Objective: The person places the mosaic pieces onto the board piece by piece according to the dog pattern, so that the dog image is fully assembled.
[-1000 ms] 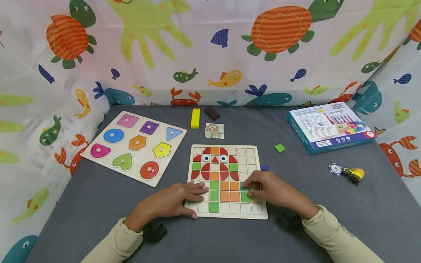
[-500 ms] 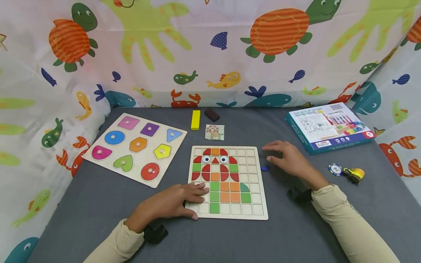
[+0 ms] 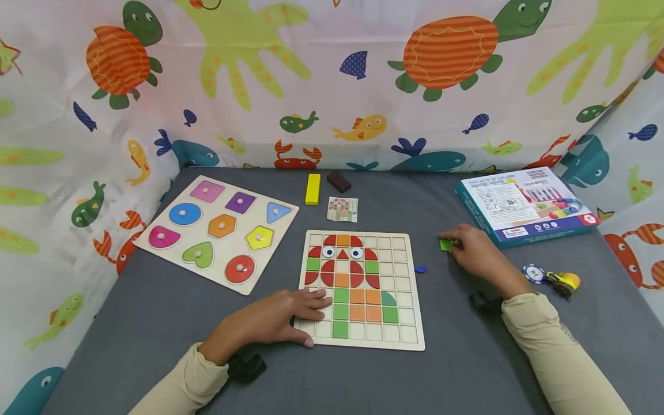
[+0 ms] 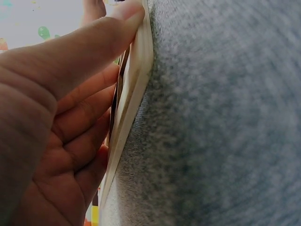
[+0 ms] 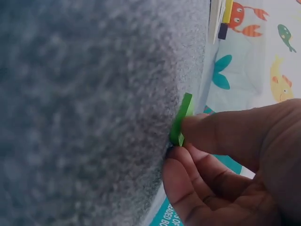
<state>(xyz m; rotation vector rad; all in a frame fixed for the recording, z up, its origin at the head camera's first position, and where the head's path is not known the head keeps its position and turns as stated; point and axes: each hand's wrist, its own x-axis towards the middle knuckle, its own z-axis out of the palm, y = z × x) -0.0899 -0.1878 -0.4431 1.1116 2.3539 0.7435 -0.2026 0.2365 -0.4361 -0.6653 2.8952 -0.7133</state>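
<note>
One green tile [image 3: 445, 244] | pinched at right hand [image 3: 474, 253] fingertips, on cloth | left hand [image 3: 275, 319] flat on board [image 3: 402, 340]

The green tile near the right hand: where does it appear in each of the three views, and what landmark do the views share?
Head: green tile lies right of the grid board, under the right hand's fingertips.
Left wrist: not in it; only the left hand on the board's edge.
Right wrist: tile at centre right, pinched off the cloth.
Shared landmark: the grey cloth.

Pale matt wood grid board [image 3: 361, 340]; fuzzy grey felt-like cloth [image 3: 467, 369]; smooth green tile [image 5: 180, 120]; glossy cardboard box [image 3: 524, 204].
</note>
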